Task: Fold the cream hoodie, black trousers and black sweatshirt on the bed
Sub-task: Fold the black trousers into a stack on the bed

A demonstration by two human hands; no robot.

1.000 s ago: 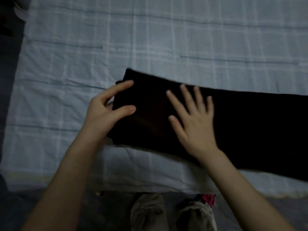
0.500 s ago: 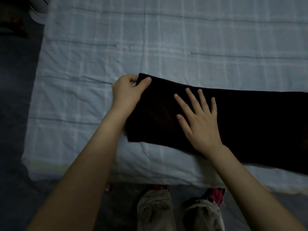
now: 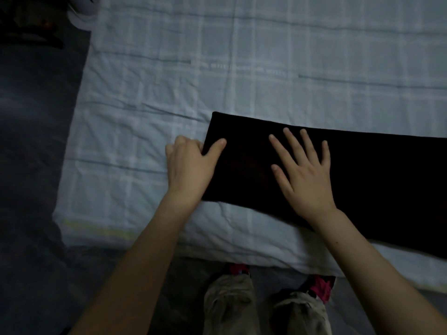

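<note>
A long black garment (image 3: pixel 377 180), folded into a narrow strip, lies across the near part of the bed and runs off the right edge of the view. I cannot tell whether it is the trousers or the sweatshirt. My left hand (image 3: pixel 191 168) grips its left end, thumb on top and fingers curled under the edge. My right hand (image 3: pixel 302 170) lies flat on the strip with fingers spread, pressing it down. No cream hoodie is in view.
The bed (image 3: pixel 150 122) has a pale checked sheet, its left edge and near edge both in view. Dark floor (image 3: pixel 33 146) lies to the left. My legs (image 3: pixel 229 308) and feet stand against the near edge. A white object (image 3: pixel 82 10) sits at the top left.
My left hand went from hovering open at the strip's end to gripping its far corner, then slid down the left edge. The right hand stayed pressed flat. The view shifted left.
</note>
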